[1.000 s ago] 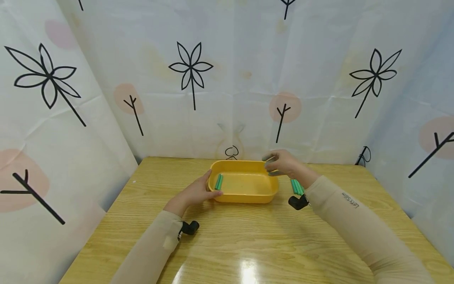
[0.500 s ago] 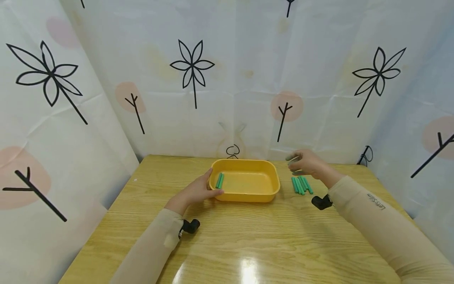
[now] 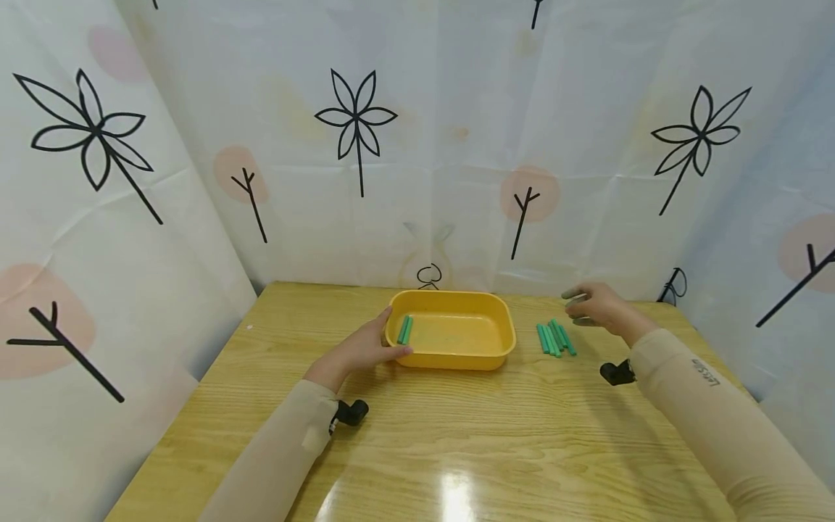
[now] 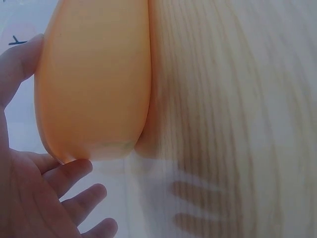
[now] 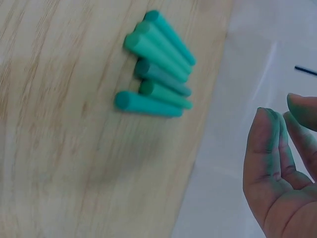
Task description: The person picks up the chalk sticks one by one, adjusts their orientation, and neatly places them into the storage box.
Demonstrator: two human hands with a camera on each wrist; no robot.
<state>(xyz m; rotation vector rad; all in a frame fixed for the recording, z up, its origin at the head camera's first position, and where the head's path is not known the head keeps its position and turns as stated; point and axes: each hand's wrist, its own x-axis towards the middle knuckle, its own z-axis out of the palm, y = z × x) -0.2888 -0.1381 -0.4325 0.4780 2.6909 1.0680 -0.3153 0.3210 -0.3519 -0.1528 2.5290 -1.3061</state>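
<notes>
My left hand grips the left end of a yellow plastic basin, thumb on the near side. In the left wrist view its fingers touch the basin's corner. Two green chalk sticks lie side by side inside the basin's left end. My right hand hovers above the table behind and right of a loose group of several green chalk sticks. Its fingers are loosely bent, with green smudges on the fingertips, and hold nothing.
The wooden table stands against a white curtain printed with black flowers. A black cable hangs at the back right corner. Black wrist cameras sit at both cuffs.
My right hand has moved from above the basin's right end to the right, past the loose chalk sticks, bringing them into full view. The left hand stays on the basin.
</notes>
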